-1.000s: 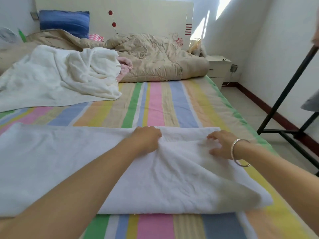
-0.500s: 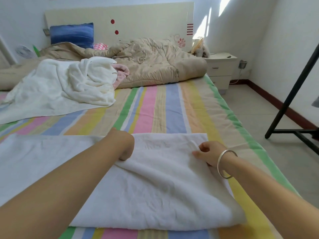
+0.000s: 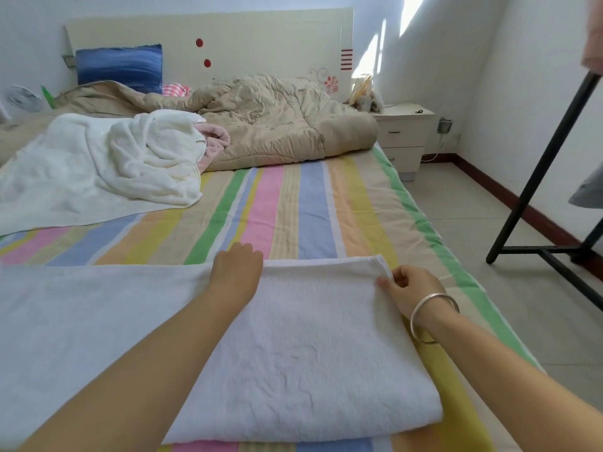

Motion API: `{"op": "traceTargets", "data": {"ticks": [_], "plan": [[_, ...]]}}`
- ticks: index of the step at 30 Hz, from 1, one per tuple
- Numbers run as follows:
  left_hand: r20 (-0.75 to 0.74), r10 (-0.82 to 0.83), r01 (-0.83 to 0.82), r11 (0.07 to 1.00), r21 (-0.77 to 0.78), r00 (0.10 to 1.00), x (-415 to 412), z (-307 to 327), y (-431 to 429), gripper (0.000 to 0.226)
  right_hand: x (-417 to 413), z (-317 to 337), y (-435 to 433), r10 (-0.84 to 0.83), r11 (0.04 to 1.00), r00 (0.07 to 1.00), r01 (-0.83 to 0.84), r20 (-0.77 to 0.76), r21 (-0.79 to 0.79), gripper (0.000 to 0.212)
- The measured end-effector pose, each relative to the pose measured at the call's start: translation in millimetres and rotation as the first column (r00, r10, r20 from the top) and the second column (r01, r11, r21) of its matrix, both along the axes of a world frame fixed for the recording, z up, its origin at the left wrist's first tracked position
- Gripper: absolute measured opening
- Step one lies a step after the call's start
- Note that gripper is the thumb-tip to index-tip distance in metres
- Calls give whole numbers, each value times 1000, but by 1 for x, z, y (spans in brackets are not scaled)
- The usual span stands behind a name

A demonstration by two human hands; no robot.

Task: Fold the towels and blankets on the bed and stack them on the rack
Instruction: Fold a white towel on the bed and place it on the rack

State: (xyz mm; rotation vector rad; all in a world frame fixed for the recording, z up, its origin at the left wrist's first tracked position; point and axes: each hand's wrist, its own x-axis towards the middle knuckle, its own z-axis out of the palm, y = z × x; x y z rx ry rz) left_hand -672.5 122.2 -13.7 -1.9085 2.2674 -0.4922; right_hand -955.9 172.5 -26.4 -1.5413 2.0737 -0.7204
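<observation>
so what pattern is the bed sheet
The bed sheet has pastel stripes: pink, blue, green, yellow, beige. Head view shows it.

Beyond the right hand (image 3: pixel 408 290), a cream nightstand (image 3: pixel 404 135) stands on pale floor tiles (image 3: pixel 473 210) against a sunlit white wall (image 3: pixel 440 60), beside the headboard (image 3: pixel 261 37).

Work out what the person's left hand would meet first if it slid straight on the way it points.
The left hand would first cross bare striped multicoloured bedsheet beyond the folded white terry towel; the first obstacle is probably the rumpled beige quilted blanket, though depth is unclear.
</observation>
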Motion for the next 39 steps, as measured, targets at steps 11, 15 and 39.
{"op": "traceTargets", "data": {"ticks": [11,15,39], "plan": [[-679,12,-12,1000,5,734,-48,-12,91,44,6,-1,29,-83,972,962,20,261,234,36],[-603,-23,113,987,113,797,-96,-23,151,88,12,2,70,-111,974,879,2,465,229,32],[-762,502,227,865,448,-409,44,29,159,23,150,95,130,160,985,904,-171,-396,7,47]]}}
